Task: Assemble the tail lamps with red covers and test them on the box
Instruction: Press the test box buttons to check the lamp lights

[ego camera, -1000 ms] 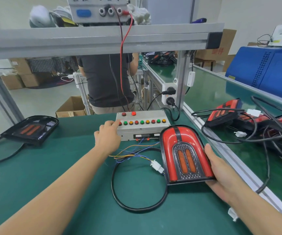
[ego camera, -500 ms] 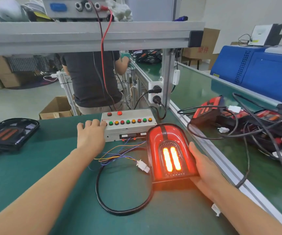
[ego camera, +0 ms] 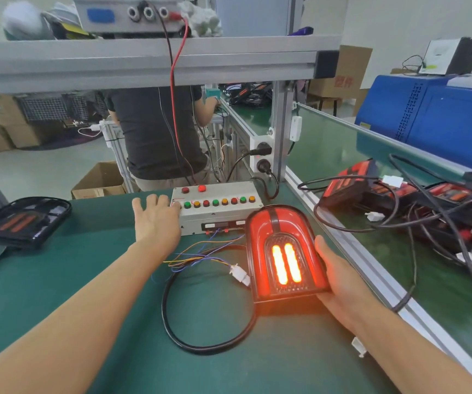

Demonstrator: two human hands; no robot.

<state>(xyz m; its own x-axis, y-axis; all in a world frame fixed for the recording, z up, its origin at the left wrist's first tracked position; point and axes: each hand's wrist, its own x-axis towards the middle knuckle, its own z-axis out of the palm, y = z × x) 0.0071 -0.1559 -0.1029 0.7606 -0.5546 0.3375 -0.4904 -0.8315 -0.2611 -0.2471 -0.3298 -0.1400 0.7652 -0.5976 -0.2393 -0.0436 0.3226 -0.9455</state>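
Lamp lit, two bars glowing, lying on counter before box. My right hand grips its right edge; left hand flat, fingers extended, fingertip on box's leftmost button.

R hand fingers under lamp

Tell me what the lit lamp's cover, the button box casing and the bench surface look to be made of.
Lamp cover: glossy translucent red plastic; light glows through and it shows highlights. Button box: pale casing with a matt painted look, metal or plastic, unclear. Bench surface: dull green mat, likely rubber or vinyl, with little glare.
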